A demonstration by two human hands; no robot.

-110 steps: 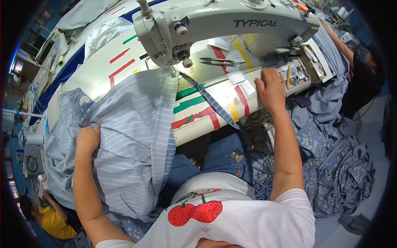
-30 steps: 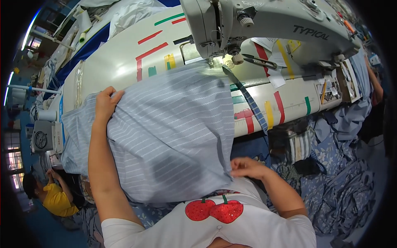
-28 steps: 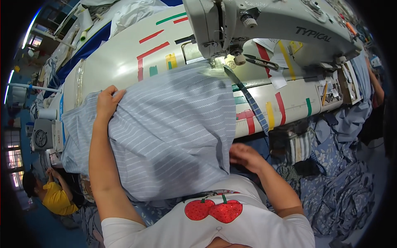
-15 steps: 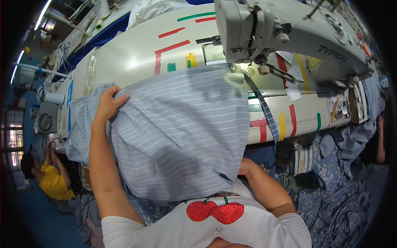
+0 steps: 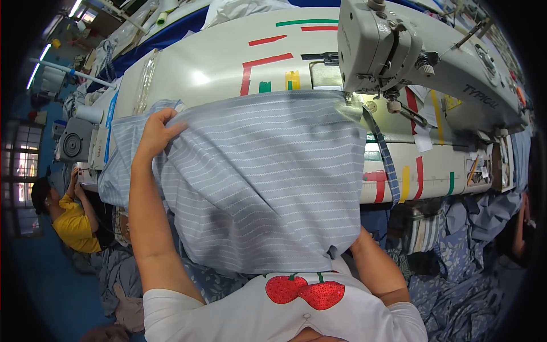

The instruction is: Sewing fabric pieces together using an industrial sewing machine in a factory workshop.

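A light blue cloth [image 5: 268, 171] with white stripes spreads over the front of the sewing machine table and hangs down toward my lap. Its far right corner lies at the presser foot [image 5: 348, 98] of the white sewing machine [image 5: 393, 51]. My left hand [image 5: 158, 132] grips the cloth near its far left edge, fingers curled and thumb along the top. My right hand [image 5: 359, 238] is at the near right side of the cloth; only the wrist area shows, and the fingers are hidden behind the fabric. A narrow dark blue patterned strip [image 5: 383, 151] runs from beside the presser foot over the table edge.
Coloured tape marks the white table [image 5: 216, 74]. A small tray [image 5: 478, 170] with a pencil sits at the table's right. Piled fabrics [image 5: 450, 285] lie at the lower right. A person in a yellow top [image 5: 77, 225] works at the far left beside a grey machine part [image 5: 74, 139].
The whole view has shifted, so the table and machine sit farther right. My right hand has slipped farther behind the cloth. The left hand keeps its hold, and the fabric's folds have changed slightly.
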